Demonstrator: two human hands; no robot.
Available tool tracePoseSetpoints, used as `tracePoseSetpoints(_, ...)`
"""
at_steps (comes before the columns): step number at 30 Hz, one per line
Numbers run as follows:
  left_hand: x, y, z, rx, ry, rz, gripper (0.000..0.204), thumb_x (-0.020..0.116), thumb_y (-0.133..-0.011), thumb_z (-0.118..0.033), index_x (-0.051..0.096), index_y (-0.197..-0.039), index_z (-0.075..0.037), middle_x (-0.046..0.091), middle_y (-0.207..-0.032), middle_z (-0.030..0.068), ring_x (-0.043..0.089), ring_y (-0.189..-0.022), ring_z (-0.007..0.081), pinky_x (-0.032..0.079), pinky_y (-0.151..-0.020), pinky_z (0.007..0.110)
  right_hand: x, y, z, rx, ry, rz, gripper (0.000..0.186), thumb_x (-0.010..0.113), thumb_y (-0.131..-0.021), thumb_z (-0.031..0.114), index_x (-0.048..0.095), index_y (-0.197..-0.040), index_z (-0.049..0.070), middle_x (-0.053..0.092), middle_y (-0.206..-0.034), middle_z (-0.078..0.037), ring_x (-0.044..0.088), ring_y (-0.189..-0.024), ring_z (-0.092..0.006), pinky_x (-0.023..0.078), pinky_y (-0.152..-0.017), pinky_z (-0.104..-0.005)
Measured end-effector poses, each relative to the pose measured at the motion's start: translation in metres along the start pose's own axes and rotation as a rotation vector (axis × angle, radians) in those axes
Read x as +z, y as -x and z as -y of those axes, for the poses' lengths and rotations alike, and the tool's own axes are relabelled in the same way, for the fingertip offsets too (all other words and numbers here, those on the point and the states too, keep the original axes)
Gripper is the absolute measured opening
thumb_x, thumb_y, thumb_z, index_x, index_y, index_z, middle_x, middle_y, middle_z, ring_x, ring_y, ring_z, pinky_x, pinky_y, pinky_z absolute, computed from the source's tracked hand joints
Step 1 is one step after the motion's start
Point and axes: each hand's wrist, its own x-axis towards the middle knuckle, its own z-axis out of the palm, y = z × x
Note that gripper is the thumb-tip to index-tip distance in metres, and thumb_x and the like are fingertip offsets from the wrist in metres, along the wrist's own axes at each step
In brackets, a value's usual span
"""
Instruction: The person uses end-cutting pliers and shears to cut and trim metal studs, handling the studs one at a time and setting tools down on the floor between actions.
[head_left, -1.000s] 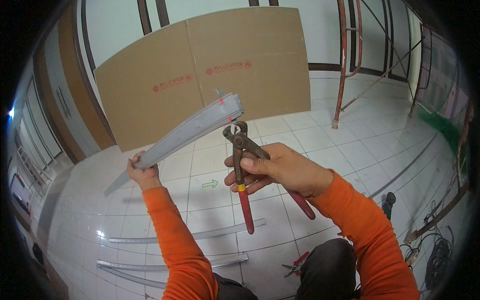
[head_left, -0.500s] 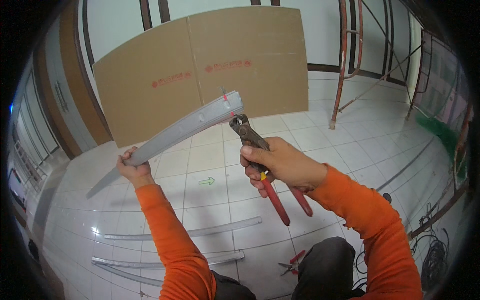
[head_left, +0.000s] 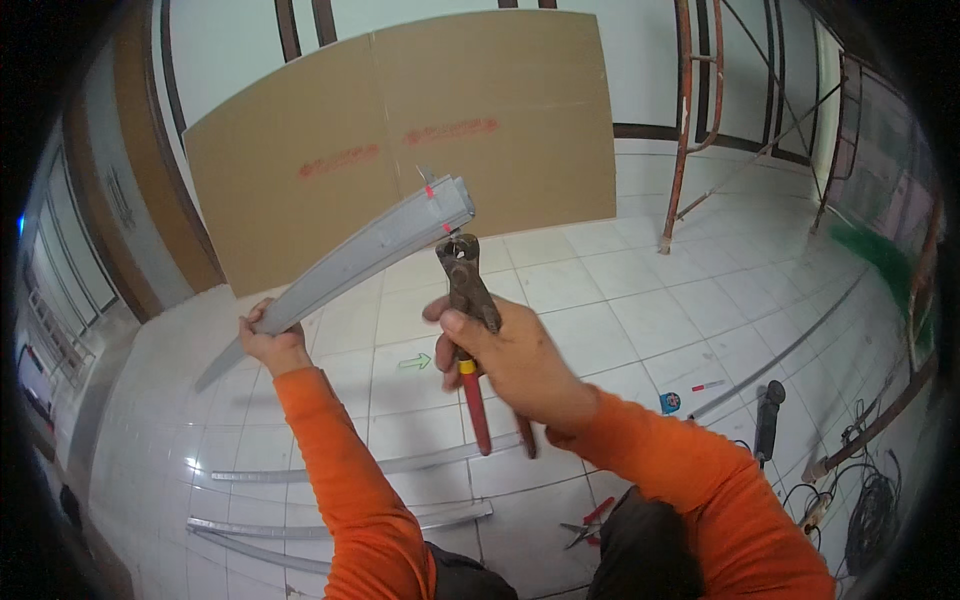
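Note:
My left hand (head_left: 272, 337) is wrapped round a long grey metal profile (head_left: 370, 245), or a bundle of nested ones, raised at a slant with its far end up. Near that end are red marks (head_left: 447, 228) and a thin wire (head_left: 424, 177) sticking up. In my right hand (head_left: 520, 360) are end-cutting pincers (head_left: 467, 285) with worn dark jaws and red handles. Their jaws are just below the lower red mark, at a wire there; whether they grip it I cannot tell.
Several grey metal strips (head_left: 350, 468) lie on the tiled floor, with red-handled snips (head_left: 588, 527) by my knee. To the right are a tape measure (head_left: 670, 402), a red marker (head_left: 708, 386), an angle grinder (head_left: 768, 420) and coiled cables (head_left: 868, 530). A cardboard sheet (head_left: 500, 80) and scaffolding (head_left: 682, 130) stand behind.
My right hand and the pincers have moved left, and the pincers have turned more upright. The profile's raised end has shifted slightly left. The tape measure and grinder have come into sight.

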Motion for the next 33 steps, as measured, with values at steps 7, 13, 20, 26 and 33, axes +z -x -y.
tracePoseSetpoints(7, -0.029, -0.036, 0.006, -0.092, 0.026, 0.084, 0.035, 0.035, -0.099, -0.033, 0.046, -0.074, -0.011, 0.056, -0.079, 0.0109, 0.057, -0.082, 0.0292, 0.05, -0.09, 0.053, -0.028, 0.001, 0.013, 0.042, 0.338, 0.087, 0.06, 0.051, -0.102, 0.041, 0.049, -0.136, -0.008, 0.069, -0.109, -0.014, 0.062, -0.099, -0.0171, 0.054, -0.081, -0.032)
tracePoseSetpoints(13, -0.022, -0.02, 0.015, -0.127, 0.045, 0.089, 0.031, 0.038, -0.098, -0.03, 0.044, -0.074, -0.012, 0.052, -0.074, 0.0076, 0.057, -0.081, 0.0261, 0.048, -0.093, 0.051, -0.033, 0.0, 0.009, 0.109, -0.008, 0.181, 0.062, 0.051, -0.102, 0.041, 0.044, -0.14, -0.008, 0.06, -0.129, -0.023, 0.06, -0.119, -0.0281, 0.054, -0.096, -0.0391)
tracePoseSetpoints(20, -0.018, -0.019, 0.012, -0.137, 0.082, 0.063, 0.029, 0.037, -0.098, -0.029, 0.041, -0.073, -0.014, 0.05, -0.068, 0.0015, 0.054, -0.073, 0.0191, 0.051, -0.08, 0.045, -0.045, -0.004, 0.019, 0.08, 0.057, 0.314, 0.057, 0.05, -0.102, 0.04, 0.048, -0.135, -0.007, 0.059, -0.127, -0.025, 0.059, -0.12, -0.0333, 0.055, -0.094, -0.0427)
tracePoseSetpoints(26, -0.018, -0.022, 0.012, -0.136, 0.087, 0.033, 0.028, 0.036, -0.097, -0.028, 0.041, -0.072, -0.014, 0.049, -0.068, 0.0014, 0.054, -0.074, 0.0193, 0.052, -0.087, 0.049, -0.047, -0.008, 0.02, 0.051, 0.13, 0.322, 0.054, 0.05, -0.102, 0.038, 0.05, -0.132, -0.007, 0.059, -0.128, -0.024, 0.06, -0.119, -0.033, 0.054, -0.095, -0.0433)
tracePoseSetpoints(33, -0.014, -0.016, 0.017, -0.156, 0.107, 0.012, 0.027, 0.038, -0.095, -0.028, 0.041, -0.072, -0.014, 0.049, -0.067, 0.001, 0.055, -0.075, 0.0203, 0.052, -0.09, 0.051, -0.045, -0.016, 0.022, -0.044, 0.171, 0.291, 0.047, 0.052, -0.102, 0.032, 0.053, -0.13, -0.006, 0.064, -0.122, -0.021, 0.062, -0.114, -0.0277, 0.054, -0.095, -0.0408)
